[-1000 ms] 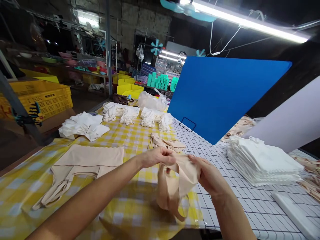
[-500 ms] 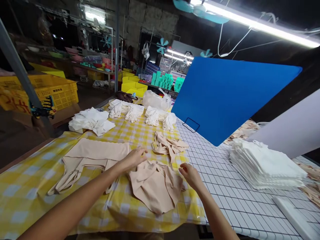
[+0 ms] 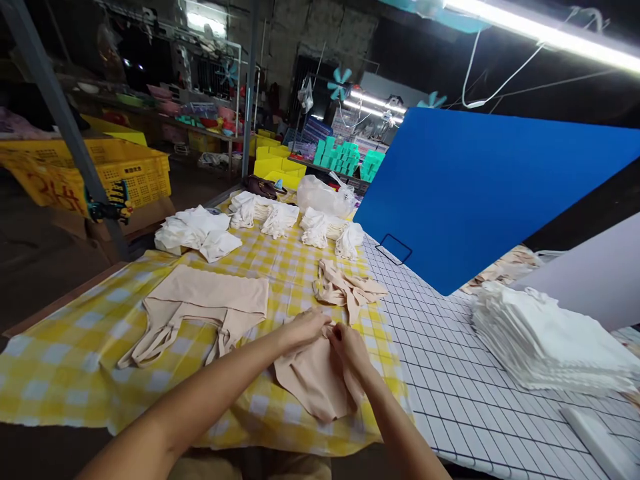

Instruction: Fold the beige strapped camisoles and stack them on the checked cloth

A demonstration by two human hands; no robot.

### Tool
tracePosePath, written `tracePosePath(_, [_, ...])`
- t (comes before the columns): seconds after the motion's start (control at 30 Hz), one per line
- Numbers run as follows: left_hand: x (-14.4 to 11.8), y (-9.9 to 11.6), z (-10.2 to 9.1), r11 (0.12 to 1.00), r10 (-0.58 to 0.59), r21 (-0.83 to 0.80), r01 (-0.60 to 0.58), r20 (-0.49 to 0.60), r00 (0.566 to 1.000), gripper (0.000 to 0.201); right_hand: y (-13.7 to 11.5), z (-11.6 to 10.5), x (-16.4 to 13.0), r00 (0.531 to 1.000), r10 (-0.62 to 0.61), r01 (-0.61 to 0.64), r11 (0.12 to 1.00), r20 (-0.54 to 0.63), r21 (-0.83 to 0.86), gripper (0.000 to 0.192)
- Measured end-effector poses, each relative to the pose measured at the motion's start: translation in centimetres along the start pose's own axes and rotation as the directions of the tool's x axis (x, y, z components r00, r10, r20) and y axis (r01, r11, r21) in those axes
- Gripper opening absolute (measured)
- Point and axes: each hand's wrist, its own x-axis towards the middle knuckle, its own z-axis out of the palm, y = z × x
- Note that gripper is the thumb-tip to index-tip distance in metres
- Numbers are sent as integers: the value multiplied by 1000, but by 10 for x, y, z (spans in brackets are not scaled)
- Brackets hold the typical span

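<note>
A beige garment (image 3: 313, 380) lies on the yellow checked tablecloth (image 3: 75, 333) in front of me. Both hands meet at its far edge. My left hand (image 3: 305, 328) rests on the fabric with fingers bent, pinching the edge. My right hand (image 3: 350, 348) presses beside it, fingers curled on the same edge. To the left lies a flat beige top with straps (image 3: 200, 307). Just beyond my hands sits a small heap of beige pieces (image 3: 347, 290).
White folded stacks (image 3: 197, 233) and bundles (image 3: 327, 233) line the far side of the table. A tall stack of white cloth (image 3: 545, 343) sits on the gridded white surface (image 3: 450, 387) at right. A blue board (image 3: 480, 193) leans behind. Yellow crates (image 3: 120, 177) stand at left.
The garment went from held up in both hands to spread flat on the table. My hands, apart half a second ago, have come together on its far edge.
</note>
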Motion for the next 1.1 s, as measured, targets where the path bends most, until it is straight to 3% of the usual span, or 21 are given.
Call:
tracePosePath(0.1, [1, 7, -11, 997, 72, -3, -72, -47, 996, 17, -2, -16, -3, 994, -108, 108, 994, -16, 26, 15])
tracePosePath(0.2, [7, 27, -33, 993, 99, -61, -106, -103, 990, 10, -7, -43, -6, 942, -266, 274, 962, -203, 15, 16])
tracePosePath(0.27, [9, 46, -49, 986, 140, -68, -150, -132, 981, 14, -11, -60, -10, 864, -324, 343, 939, -385, -20, 17])
tracePosePath(0.33, [10, 67, -65, 975, 216, -11, -222, -198, 956, 16, -18, -71, -17, 755, -319, 357, 933, -573, -48, 13])
tracePosePath(0.43, [7, 97, -83, 943, 333, 139, -303, -346, 877, 12, -33, -68, -34, 534, -310, 418, 906, -787, -73, 16])
tracePosePath(0.47, [6, 105, -88, 932, 361, 180, -315, -385, 849, 11, -38, -62, -40, 501, -323, 454, 888, -803, -73, 21])
tracePosePath(0.5, [5, 113, -93, 924, 381, 212, -320, -417, 825, 9, -42, -53, -46, 510, -341, 483, 873, -790, -65, 23])
tracePosePath(0.53, [4, 119, -97, 918, 394, 238, -318, -440, 807, 8, -45, -43, -51, 557, -362, 495, 867, -747, -51, 25])
tracePosePath(0.63, [4, 129, -112, 914, 389, 316, -255, -500, 774, 10, -42, -15, -63, 794, -372, 406, 913, -481, -37, 29])
tracePosePath(0.67, [5, 129, -118, 914, 377, 342, -218, -519, 767, 12, -37, -9, -66, 853, -355, 361, 931, -383, -59, 30])
tracePosePath(0.73, [5, 123, -129, 916, 334, 381, -123, -560, 758, 15, -23, -7, -71, 913, -321, 301, 947, -253, -115, 31])
tracePosePath(0.8, [4, 113, -140, 922, 271, 388, -21, -603, 750, 17, -8, -15, -77, 918, -317, 284, 945, -240, -162, 29])
tracePosePath(0.9, [1, 94, -149, 935, 187, 345, 77, -668, 720, 18, 13, -40, -85, 871, -370, 319, 926, -323, -200, 27])
tracePosePath(1.0, [1, 77, -150, 952, 139, 286, 106, -715, 685, 23, 27, -70, -82, 812, -419, 355, 907, -406, -226, 28])
tracePosePath(1.1, [6, 64, -147, 966, 80, 228, 123, -715, 694, 31, 35, -98, -70, 774, -415, 328, 909, -478, -258, 28])
